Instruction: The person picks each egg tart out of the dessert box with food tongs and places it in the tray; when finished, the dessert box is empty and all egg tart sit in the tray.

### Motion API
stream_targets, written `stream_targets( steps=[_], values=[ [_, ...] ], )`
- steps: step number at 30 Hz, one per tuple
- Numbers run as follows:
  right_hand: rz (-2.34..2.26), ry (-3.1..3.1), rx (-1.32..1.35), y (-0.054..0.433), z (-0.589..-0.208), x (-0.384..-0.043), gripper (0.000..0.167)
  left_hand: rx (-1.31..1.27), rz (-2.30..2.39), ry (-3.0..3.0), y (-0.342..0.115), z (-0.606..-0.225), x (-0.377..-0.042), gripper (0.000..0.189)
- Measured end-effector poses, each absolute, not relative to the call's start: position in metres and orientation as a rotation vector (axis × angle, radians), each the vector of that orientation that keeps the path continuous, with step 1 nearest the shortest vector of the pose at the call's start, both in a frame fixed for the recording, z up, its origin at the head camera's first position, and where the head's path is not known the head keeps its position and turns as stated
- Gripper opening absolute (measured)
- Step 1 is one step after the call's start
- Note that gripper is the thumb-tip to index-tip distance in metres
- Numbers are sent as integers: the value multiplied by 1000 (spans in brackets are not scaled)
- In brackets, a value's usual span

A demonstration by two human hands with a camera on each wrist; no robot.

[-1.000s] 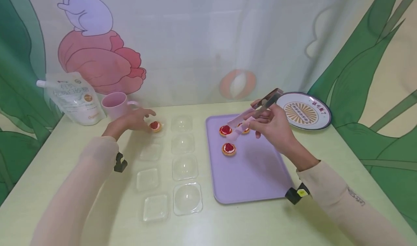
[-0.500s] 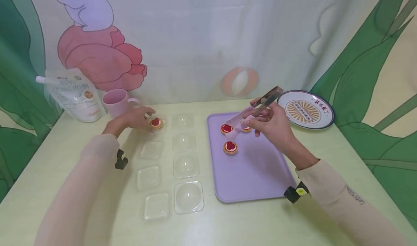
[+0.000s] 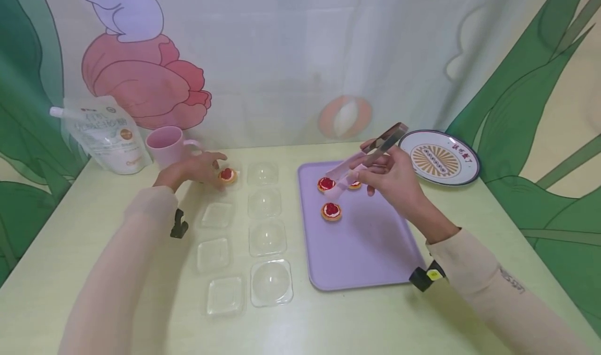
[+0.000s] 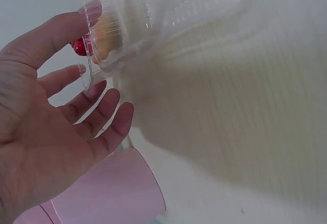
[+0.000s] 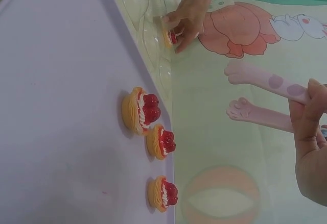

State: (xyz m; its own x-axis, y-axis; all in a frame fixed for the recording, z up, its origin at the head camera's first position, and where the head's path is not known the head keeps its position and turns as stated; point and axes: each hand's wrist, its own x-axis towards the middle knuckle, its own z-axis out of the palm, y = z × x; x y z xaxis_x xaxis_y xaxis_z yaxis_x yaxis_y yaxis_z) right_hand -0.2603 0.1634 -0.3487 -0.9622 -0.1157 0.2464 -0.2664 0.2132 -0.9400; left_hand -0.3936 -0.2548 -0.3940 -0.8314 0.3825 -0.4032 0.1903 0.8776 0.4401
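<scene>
In the head view, my left hand is at the back left beside a tart with a red topping. Seen from the left wrist, its thumb and fingertips hold the edge of a clear plastic container, with the tart inside. My right hand grips a pair of tongs with pink paw-shaped ends. Their spread tips hang above the lilac tray, with nothing between them. On that tray lie a front tart, a back-left tart and another tart, partly hidden by the tongs.
Clear square bases line up left of a column of clear domed lids, both left of the tray. Behind my left hand stand a pink mug and a white spouted pouch. A patterned plate lies back right.
My left hand, with the container and tart, has shifted slightly to the right and away from me. My right hand and the tongs have stayed nearly still.
</scene>
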Motion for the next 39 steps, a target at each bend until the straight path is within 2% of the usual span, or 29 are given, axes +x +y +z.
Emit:
stream_targets(
  steps=[11,22,30,39],
  values=[
    [1912,-2344,376,161,-349,-262,42,346,836,2519,-269,-399,-392,77],
    [1966,-2278,386,157,-342,-260,45,334,1117,2487,-259,-366,-374,77],
    [2060,-2163,454,150,-332,-251,44,384,1218,2401,-232,-347,-338,78],
    [2154,-2085,561,135,-314,-230,48,486,1253,2248,-194,-347,-295,79]
  ],
)
